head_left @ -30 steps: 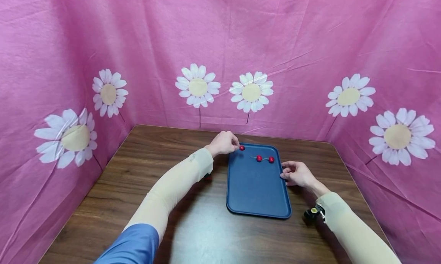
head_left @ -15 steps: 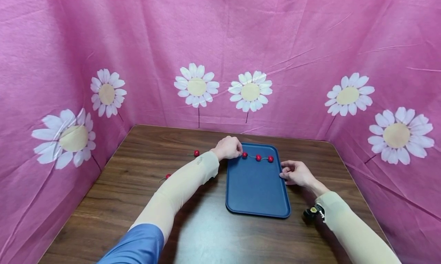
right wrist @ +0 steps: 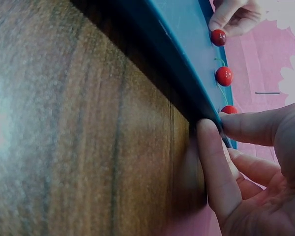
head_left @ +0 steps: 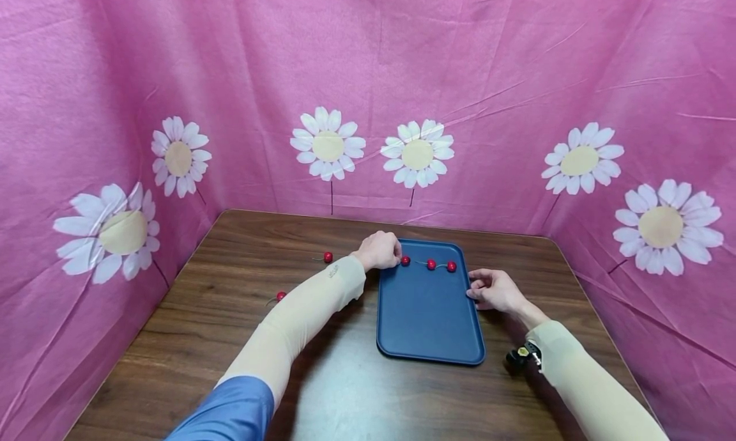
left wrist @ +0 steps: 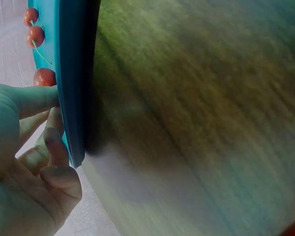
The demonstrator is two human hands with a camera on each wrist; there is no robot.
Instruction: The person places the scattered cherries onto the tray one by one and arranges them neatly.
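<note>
A dark blue tray (head_left: 431, 319) lies on the wooden table. Along its far end, three red cherries stand in a row: a left cherry (head_left: 405, 261), a middle cherry (head_left: 431, 264) and a right cherry (head_left: 451, 266). My left hand (head_left: 377, 250) reaches over the tray's left rim and pinches the left cherry at its near side; the fingers hide its stem. In the right wrist view, left fingertips touch that left cherry (right wrist: 218, 38). My right hand (head_left: 499, 291) grips the tray's right rim between thumb and fingers.
Two more stemmed cherries lie on the table (head_left: 345, 390) left of the tray: a far cherry (head_left: 328, 257) and a nearer cherry (head_left: 280, 296), partly behind the left sleeve. A pink curtain (head_left: 368, 57) with daisies surrounds the table.
My left hand has brought the left cherry toward me into line with the others, then slightly left. The two table cherries have come out from behind the left arm. The right hand stays put.
</note>
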